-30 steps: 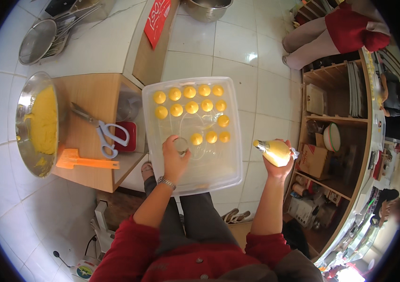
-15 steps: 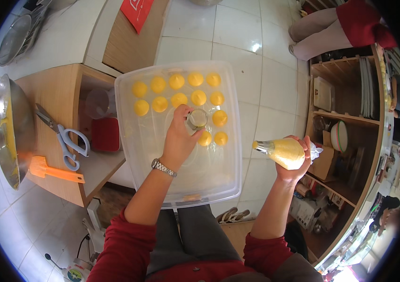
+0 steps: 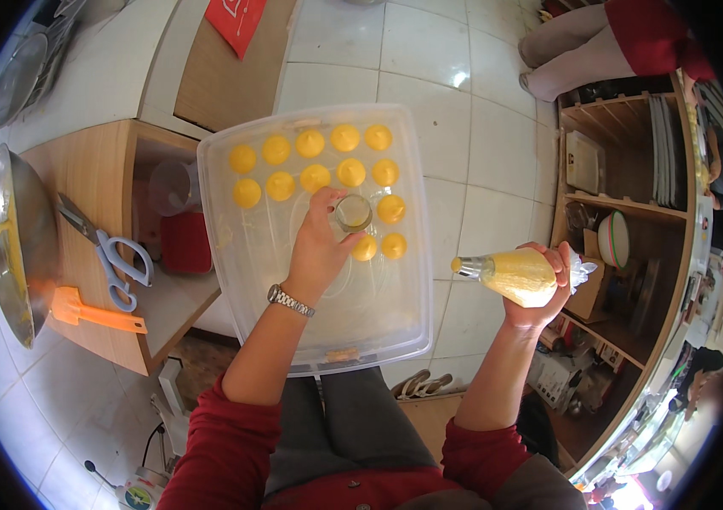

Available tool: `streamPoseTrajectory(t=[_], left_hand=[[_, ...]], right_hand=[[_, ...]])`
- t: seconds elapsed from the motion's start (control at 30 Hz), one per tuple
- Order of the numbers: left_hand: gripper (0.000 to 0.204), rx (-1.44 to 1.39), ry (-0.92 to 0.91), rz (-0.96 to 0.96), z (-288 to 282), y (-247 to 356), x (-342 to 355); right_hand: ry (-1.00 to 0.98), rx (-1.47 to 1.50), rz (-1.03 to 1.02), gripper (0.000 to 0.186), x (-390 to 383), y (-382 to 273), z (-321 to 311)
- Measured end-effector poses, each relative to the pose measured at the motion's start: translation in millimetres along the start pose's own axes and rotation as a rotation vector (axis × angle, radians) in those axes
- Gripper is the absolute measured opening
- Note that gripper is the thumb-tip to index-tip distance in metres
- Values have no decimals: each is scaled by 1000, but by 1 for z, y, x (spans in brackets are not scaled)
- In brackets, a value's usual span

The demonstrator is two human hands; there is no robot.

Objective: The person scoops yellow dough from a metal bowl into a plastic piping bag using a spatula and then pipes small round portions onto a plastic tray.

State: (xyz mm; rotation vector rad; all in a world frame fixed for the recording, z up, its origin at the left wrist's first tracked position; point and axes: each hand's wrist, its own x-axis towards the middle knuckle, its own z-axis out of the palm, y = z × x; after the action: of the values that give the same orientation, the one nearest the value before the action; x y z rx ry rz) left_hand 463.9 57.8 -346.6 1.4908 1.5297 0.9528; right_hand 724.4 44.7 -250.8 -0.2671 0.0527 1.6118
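My left hand [image 3: 321, 242], with a metal watch at the wrist, closes its fingers round a small clear round ring or cup [image 3: 353, 213] over the translucent plastic tray [image 3: 408, 331]. Whether the ring has a bottom cannot be made out. Rows of piped yellow mounds [image 3: 310, 143] stand in the tray's far part, with a few more down its right side next to my left hand. Right of the tray, in the air, my right hand [image 3: 542, 289] grips a piping bag [image 3: 519, 274] of yellow filling. Its metal tip points left, with yellow at the end.
At left, a wooden cabinet bears grey-handled scissors [image 3: 123, 263], an orange spatula [image 3: 98, 312] and a metal bowl [image 3: 34, 246] smeared with yellow. Wooden shelving [image 3: 629, 204] with dishes lines the right. Another person [image 3: 600, 42] stands at the far right. Slippers [image 3: 421, 387] lie on the floor.
The tray and surroundings sit slightly further left in view. Both hands keep their holds; the ring remains at about the same spot over the tray, and the piping bag stays to its right.
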Motion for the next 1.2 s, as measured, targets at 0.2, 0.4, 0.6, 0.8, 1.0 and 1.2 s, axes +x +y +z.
streamPoseTrajectory(t=[0.2,0.4,0.6,0.8,1.0,1.2], left_hand=[[64,-30,-2,-7,-1,-3,-1],[63,89,21,21,-4,0,1],[61,82,24,0,-4,-1,0],[57,-25,20,12,-3,-3,-1],[55,-53,17,16,-4,-7,-4],[60,-32,-4,182,-31,54,-21]], right_hand=[[69,-49,-12,55,-3,-5,0],[96,-65,-44,55,-4,-2,2],[128,-68,-65,55,-5,-2,0],[152,-69,-80,56,-4,0,2],[155,-78,-82,56,-4,2,5],[121,-211,-180,53,-6,12,22]])
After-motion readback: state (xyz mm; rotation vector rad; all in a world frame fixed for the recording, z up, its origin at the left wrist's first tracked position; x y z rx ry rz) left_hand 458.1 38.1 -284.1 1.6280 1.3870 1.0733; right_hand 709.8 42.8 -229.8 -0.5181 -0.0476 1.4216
